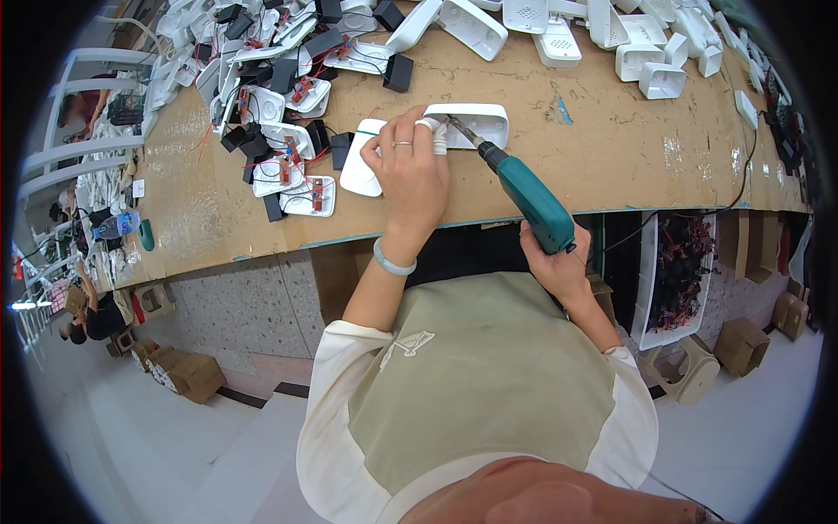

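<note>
A green electric screwdriver (530, 194) lies slantwise, its black collar and metal shaft pointing up and left. My right hand (559, 262) is closed around its rear end. The shaft's tip reaches into an open white plastic housing (493, 125) at the table's front. My left hand (410, 162), with a ring and white tape on its fingers, grips that housing's left end; its fingertips are partly hidden. Under the left hand's outer side sits a white plastic cover (360, 175) with a green line across its top.
Left of my hands lie white shells with small circuit boards (317, 194), wires and black blocks (398, 72). More empty white shells (471, 28) line the table's far side. A white bin of dark wired parts (681, 271) stands below the table at right. A black cord (746, 166) crosses the edge.
</note>
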Demonstrator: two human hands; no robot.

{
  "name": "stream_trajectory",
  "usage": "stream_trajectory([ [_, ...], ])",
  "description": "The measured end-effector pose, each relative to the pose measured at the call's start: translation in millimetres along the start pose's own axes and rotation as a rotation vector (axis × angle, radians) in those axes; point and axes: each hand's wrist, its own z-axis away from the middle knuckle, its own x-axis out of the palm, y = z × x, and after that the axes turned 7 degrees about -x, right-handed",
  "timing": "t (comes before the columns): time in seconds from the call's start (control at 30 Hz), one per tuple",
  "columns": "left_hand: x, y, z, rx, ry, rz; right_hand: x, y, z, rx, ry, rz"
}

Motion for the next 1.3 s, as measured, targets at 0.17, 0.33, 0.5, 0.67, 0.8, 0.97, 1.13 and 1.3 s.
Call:
stream_trajectory([
  [0.17,-0.3,0.0,0.8,-0.005,-0.001,-0.008,-1.3,2.1,0.5,0.008,-0.003,-0.018],
  [0.33,-0.3,-0.5,1.1,-0.017,-0.053,0.032,-2.8,-1.4,-0.4,-0.005,-0.002,-0.002],
  [0.5,-0.8,0.3,1.4,-0.011,-0.049,0.025,-1.7,-1.6,-0.8,-0.006,0.013,-0.001],
  [0.67,0.0,0.1,1.7,-0.012,-0.045,0.014,-2.8,-3.2,-1.5,-0.016,0.007,-0.003],
  [0.8,0.1,0.6,1.0,-0.007,-0.047,0.010,-1.6,-0.8,-1.7,-0.024,-0.003,0.007],
  [0.97,0.4,0.3,0.9,-0.010,-0.049,0.013,-1.7,-2.5,-2.5,0.018,-0.015,0.003],
  [1.13,-0.8,1.4,-0.3,-0.014,-0.069,0.001,-2.9,-2.4,-0.9,0.035,-0.025,-0.004],
  [1.3,0.1,1.1,0.5,-0.012,-0.057,0.004,-4.2,-4.6,-3.8,0.012,-0.035,0.022],
])
